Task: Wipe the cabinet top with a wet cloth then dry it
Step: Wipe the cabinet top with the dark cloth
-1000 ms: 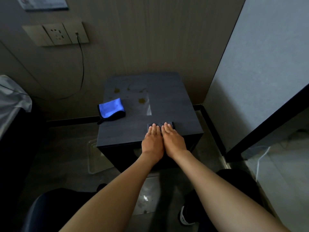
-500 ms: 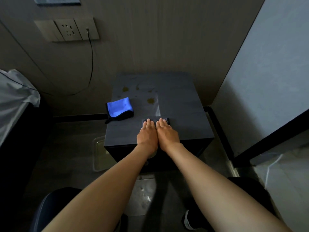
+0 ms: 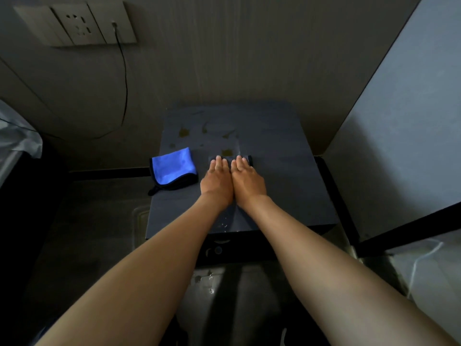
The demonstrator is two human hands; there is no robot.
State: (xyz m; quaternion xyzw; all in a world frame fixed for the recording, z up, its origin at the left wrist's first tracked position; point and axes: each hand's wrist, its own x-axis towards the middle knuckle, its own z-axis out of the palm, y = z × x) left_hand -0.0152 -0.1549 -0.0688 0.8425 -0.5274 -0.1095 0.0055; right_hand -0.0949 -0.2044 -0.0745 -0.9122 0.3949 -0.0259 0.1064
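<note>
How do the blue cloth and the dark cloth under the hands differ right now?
The blue cloth is bright blue with a dark edge; the dark cloth nearly matches the cabinet top. The blue cloth lies untouched at the left edge, while the left hand and right hand press flat on the dark cloth near the middle. The blue cloth shows fully; the dark cloth is mostly covered. Both look folded and lie on the cabinet top.

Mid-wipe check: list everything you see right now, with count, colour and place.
cabinet top: one, dark grey, centre, against wall
stains: several, yellowish, far part of cabinet top
dark cloth: one, dark grey, under both hands
blue cloth: one, blue with black edge, folded, left on cabinet top
wall socket: one, beige, upper left
cable: one, black, hanging from socket
left hand: flat, pressing dark cloth
right hand: flat, pressing dark cloth
</note>
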